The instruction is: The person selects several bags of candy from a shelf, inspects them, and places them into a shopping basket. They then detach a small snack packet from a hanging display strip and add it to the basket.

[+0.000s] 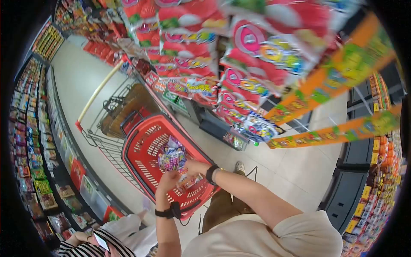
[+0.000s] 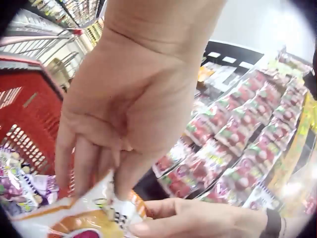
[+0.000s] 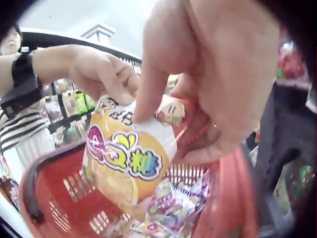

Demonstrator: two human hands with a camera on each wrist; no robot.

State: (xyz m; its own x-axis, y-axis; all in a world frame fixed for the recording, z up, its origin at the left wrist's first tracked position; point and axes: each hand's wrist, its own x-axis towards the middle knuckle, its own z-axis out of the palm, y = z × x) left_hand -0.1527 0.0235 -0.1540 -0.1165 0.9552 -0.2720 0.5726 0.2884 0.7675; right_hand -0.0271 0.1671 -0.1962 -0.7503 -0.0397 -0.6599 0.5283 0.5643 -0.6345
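Note:
Over a red shopping basket (image 1: 141,165), both hands are on an orange-and-white gummy candy bag (image 3: 121,153) with colourful lettering. My left hand (image 1: 168,180) pinches its top edge; the left wrist view shows those fingers pointing down onto the white top of the bag. Close beside it, my right hand (image 1: 195,167) grips the other top corner, thumb in front in the right wrist view. Part of the bag's top is hidden behind the fingers. Below lie purple-and-white candy packs (image 3: 173,203) inside the basket.
Red candy bags (image 1: 252,47) hang ahead beside orange shelf strips (image 1: 334,81). A wire cart (image 1: 109,150) carrying a brown bag (image 1: 137,103) stands beyond the basket. At lower left, a person in stripes (image 1: 124,248) holds a phone (image 1: 102,242). Snack shelves (image 1: 38,145) line the left.

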